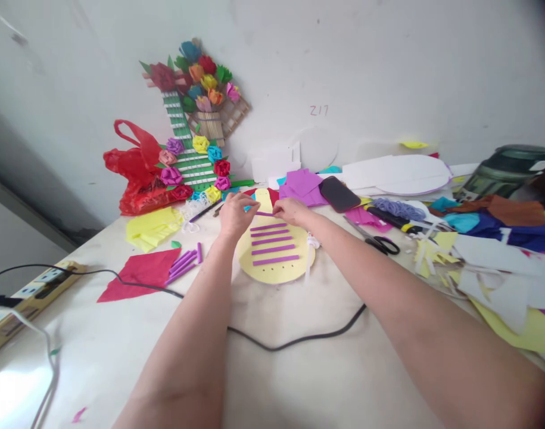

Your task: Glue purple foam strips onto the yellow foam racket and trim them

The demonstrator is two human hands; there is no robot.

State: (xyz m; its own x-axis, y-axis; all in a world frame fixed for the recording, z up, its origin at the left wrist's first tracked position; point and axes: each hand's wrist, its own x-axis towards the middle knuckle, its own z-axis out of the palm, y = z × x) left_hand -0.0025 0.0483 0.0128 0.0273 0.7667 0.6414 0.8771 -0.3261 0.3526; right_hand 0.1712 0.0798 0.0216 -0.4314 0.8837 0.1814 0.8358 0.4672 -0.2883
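Note:
A yellow paper cutout (pixel 276 273) with a rounded body and a narrow neck lies flat on the table. Several purple paper rolls (pixel 276 260) run across it in parallel rows, above a line of small dark dots. At the top of the body, one more thin purple paper roll (pixel 265 214) stretches between my hands. My left hand (pixel 237 213) pinches around its left end, though the fingertips partly hide it. My right hand (pixel 292 213) is closed on its right end.
Loose purple rolls (pixel 181 264) lie by red paper (pixel 138 275) at left. A black cable (pixel 281 348) crosses the table to a power strip (pixel 35 292). Scissors (pixel 374 238), a phone (pixel 339 194) and paper scraps (pixel 495 280) are at right. A paper-flower model (pixel 194 161) stands behind.

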